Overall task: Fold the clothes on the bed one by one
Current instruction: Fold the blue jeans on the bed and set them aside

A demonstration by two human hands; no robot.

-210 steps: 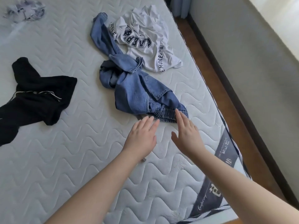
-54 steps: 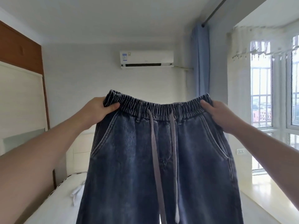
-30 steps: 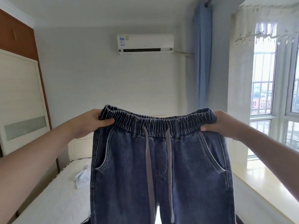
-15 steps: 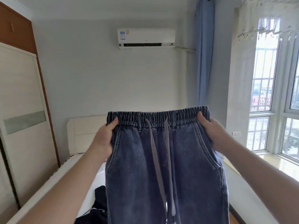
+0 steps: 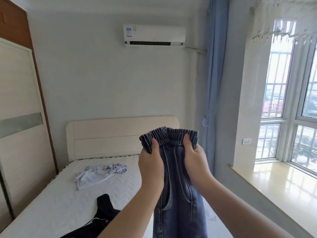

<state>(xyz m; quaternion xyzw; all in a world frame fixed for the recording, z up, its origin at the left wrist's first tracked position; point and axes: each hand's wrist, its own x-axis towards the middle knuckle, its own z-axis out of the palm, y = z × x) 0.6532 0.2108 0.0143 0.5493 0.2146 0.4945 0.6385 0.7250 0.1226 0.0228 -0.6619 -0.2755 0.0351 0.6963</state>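
Observation:
I hold a pair of blue jeans (image 5: 178,203) up in the air above the bed (image 5: 56,200). Their elastic waistband is bunched together at the top and the legs hang straight down out of frame. My left hand (image 5: 151,167) grips the left side of the waistband, thumb on the front. My right hand (image 5: 195,160) grips the right side, close beside the left hand. A black garment (image 5: 101,219) lies on the mattress at lower left. A pale lilac and white garment (image 5: 101,172) lies crumpled further back near the headboard.
A cream headboard (image 5: 111,134) stands against the far wall. A wardrobe (image 5: 18,117) flanks the bed on the left. A blue curtain (image 5: 214,83), a window sill (image 5: 277,188) and windows are on the right. An air conditioner (image 5: 154,36) hangs high on the wall.
My hands have come together, folding the spread waistband in half lengthwise. The view has tipped down, showing more of the bed.

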